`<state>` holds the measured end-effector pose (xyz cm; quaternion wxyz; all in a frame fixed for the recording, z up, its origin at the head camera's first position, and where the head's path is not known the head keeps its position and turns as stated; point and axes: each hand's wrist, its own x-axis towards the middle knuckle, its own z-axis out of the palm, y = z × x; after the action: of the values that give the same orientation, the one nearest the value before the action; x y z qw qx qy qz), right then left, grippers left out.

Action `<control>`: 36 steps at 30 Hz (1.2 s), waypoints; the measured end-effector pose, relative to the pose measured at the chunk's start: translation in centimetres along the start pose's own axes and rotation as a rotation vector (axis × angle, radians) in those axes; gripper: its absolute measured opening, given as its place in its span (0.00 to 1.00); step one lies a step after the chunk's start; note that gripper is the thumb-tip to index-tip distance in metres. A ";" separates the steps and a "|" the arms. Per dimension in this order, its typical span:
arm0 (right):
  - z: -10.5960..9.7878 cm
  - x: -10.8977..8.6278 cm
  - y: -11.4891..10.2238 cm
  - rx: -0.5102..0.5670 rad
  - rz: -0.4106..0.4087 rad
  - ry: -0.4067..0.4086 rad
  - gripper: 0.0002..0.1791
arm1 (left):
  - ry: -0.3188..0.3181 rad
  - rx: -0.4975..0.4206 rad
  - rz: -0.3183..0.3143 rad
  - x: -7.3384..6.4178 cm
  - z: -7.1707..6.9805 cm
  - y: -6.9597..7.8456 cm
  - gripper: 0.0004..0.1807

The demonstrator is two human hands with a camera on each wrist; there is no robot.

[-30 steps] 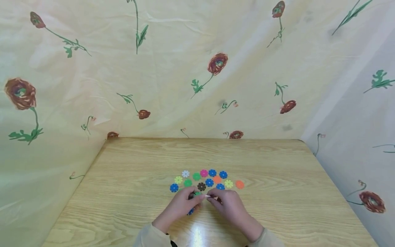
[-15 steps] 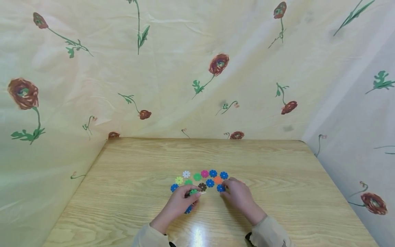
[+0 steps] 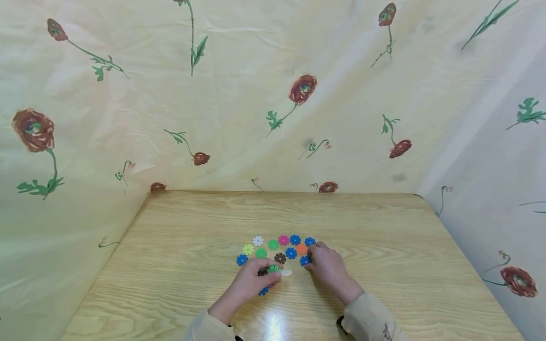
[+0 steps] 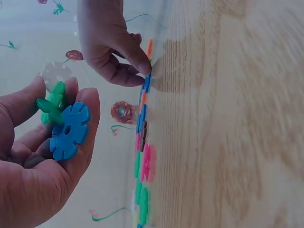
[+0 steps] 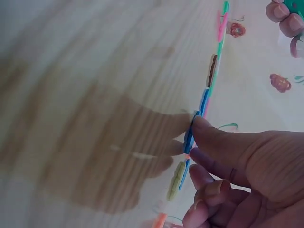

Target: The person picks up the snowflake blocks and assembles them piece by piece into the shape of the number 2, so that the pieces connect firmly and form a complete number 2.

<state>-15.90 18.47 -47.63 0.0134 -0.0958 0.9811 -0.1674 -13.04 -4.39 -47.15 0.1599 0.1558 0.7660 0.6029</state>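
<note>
My left hand (image 3: 255,278) holds a small joined cluster of notched plastic discs above the table. In the left wrist view a blue disc (image 4: 70,132), green discs (image 4: 53,103) and a whitish disc (image 4: 56,75) make up this cluster. Thumb and fingers close round the green part, and the white disc (image 3: 286,273) sticks out to the right. Over the right side of the loose discs, my right hand (image 3: 333,269) pinches a flat-lying blue disc (image 3: 304,261) between thumb and finger. In the right wrist view the thumb presses on this blue disc's edge (image 5: 189,135).
Loose discs lie in rows behind the hands, including a brown disc (image 3: 279,258), a pink disc (image 3: 283,240), an orange disc (image 3: 301,249) and a white disc (image 3: 258,241). The wooden table (image 3: 179,227) meets a flower-printed sheet (image 3: 239,94) at the back and sides.
My right hand has left the white disc on the cluster and moved right to the blue disc on the table. The left hand keeps its cluster, shifting only slightly.
</note>
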 end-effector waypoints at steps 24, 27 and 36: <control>-1.5 -1.8 -0.1 0.594 -0.110 -0.135 0.05 | 0.045 -0.159 -0.019 0.0 -0.2 -0.1 0.13; -1.9 -2.2 -0.4 0.682 -0.121 -0.163 0.06 | 0.049 -0.181 -0.025 0.0 -0.2 0.1 0.13; -2.6 -3.1 -1.3 0.803 -0.151 -0.139 0.06 | 0.042 -0.216 -0.052 0.1 -0.1 0.1 0.14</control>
<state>-12.79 18.67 -44.78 0.1037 -0.1655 0.8248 -0.5306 -13.18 -4.41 -47.00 0.1753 0.1051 0.7036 0.6806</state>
